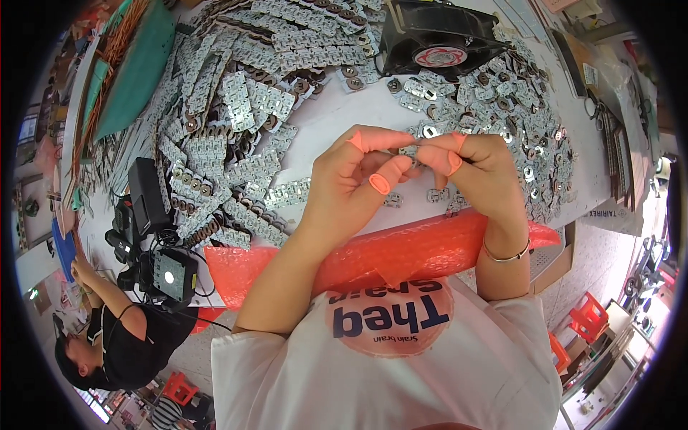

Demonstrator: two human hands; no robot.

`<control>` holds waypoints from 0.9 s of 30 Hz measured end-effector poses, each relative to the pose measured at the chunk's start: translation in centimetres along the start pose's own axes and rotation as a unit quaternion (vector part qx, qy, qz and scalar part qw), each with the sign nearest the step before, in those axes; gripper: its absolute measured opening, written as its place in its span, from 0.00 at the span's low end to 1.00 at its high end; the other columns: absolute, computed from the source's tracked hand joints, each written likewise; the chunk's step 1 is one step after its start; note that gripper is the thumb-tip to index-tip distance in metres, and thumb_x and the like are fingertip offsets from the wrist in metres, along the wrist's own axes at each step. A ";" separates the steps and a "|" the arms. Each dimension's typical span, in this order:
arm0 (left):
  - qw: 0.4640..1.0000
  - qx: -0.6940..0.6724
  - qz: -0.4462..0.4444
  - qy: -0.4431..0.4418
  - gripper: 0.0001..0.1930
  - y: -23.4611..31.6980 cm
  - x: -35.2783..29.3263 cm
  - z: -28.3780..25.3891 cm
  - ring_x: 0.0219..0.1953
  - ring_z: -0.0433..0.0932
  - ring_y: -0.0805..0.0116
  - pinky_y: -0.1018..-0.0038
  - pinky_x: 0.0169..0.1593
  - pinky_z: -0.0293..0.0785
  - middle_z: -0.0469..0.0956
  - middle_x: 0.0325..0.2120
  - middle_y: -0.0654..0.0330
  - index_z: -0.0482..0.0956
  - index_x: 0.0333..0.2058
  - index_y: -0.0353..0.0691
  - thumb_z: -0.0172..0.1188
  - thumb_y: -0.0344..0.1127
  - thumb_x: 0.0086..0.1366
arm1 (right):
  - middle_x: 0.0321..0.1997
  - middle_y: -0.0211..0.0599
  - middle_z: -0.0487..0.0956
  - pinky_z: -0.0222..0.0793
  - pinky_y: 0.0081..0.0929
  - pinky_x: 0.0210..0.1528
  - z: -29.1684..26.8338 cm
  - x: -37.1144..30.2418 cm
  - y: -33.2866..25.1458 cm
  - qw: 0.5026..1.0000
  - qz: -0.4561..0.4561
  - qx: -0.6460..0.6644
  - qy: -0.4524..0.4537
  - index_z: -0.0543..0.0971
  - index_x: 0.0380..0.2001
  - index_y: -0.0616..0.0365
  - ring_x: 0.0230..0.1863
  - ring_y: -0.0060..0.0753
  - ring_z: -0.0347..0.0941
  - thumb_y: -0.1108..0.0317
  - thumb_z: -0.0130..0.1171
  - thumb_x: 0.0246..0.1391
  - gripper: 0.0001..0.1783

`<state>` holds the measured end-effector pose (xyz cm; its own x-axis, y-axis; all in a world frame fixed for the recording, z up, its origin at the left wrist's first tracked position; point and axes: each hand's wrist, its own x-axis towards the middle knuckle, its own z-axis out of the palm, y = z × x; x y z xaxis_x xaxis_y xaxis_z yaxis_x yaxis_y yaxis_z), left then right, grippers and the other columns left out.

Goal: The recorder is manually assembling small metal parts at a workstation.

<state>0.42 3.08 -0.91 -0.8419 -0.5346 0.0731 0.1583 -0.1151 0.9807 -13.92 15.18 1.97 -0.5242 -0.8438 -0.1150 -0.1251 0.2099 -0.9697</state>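
Both hands meet above the white table, orange finger cots on their thumbs and index fingers. A small circuit board (409, 151) is pinched between them. My left hand (344, 172) closes on it from the left, and my right hand (479, 166) grips it from the right; the fingertips hide most of it. Just below the hands lie a few loose small boards (438, 195). To the right spreads a heap of separate small boards (527, 118), many with round dark parts. Joined board strips (236, 166) are piled on the left.
A black fan (441, 39) stands at the table's far side. Red plastic wrap (401, 251) covers the near edge under my forearms. Black power adapters and a boxy device (174, 276) with cables sit at left. Another person (129, 330) works at the far left.
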 end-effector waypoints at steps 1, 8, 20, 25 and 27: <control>1.000 -0.022 -0.002 -0.003 0.11 0.1 -0.1 0.0 0.37 0.80 0.68 0.76 0.39 0.78 0.74 0.41 0.57 0.73 0.44 0.32 0.55 0.22 0.62 | 0.18 0.31 0.76 0.61 0.16 0.21 0.2 0.0 -0.1 1.000 -0.005 0.027 -0.009 0.82 0.30 0.64 0.18 0.16 0.67 0.70 0.60 0.53 0.07; 0.978 -0.181 -0.100 -0.043 0.11 1.4 -0.2 -1.0 0.34 0.80 0.67 0.74 0.41 0.79 0.75 0.43 0.55 0.74 0.45 0.33 0.55 0.23 0.63 | 0.14 0.25 0.69 0.47 0.12 0.12 1.3 0.0 -0.2 0.979 0.052 0.191 -0.047 0.76 0.28 0.60 0.12 0.11 0.58 0.65 0.58 0.57 0.10; 0.995 -0.003 0.095 0.036 0.11 0.4 -0.4 0.2 0.33 0.80 0.70 0.75 0.38 0.77 0.78 0.32 0.57 0.73 0.38 0.35 0.63 0.30 0.59 | 0.14 0.19 0.66 0.44 0.12 0.14 1.7 0.0 -0.6 0.962 0.121 0.243 -0.010 0.76 0.30 0.59 0.12 0.09 0.52 0.62 0.57 0.58 0.10; 0.985 0.134 0.102 0.028 0.13 -0.1 -1.0 -0.1 0.35 0.79 0.71 0.77 0.40 0.76 0.77 0.35 0.58 0.72 0.39 0.35 0.64 0.28 0.57 | 0.15 0.21 0.68 0.47 0.11 0.15 0.8 -0.1 -0.9 0.975 0.119 0.186 -0.018 0.77 0.30 0.60 0.13 0.09 0.55 0.64 0.56 0.58 0.09; 0.987 0.137 0.085 0.025 0.14 0.0 -0.8 0.3 0.36 0.78 0.72 0.76 0.41 0.76 0.76 0.35 0.57 0.71 0.40 0.34 0.64 0.25 0.56 | 0.17 0.22 0.69 0.48 0.11 0.16 0.2 0.1 -0.4 0.984 0.106 0.136 -0.030 0.77 0.31 0.60 0.14 0.09 0.57 0.65 0.56 0.58 0.09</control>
<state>0.95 3.79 -0.89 -0.7877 -0.5682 0.2380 0.1430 0.2071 0.9678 -13.76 14.95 2.34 -0.4623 -0.8248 -0.3256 0.2170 0.2508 -0.9434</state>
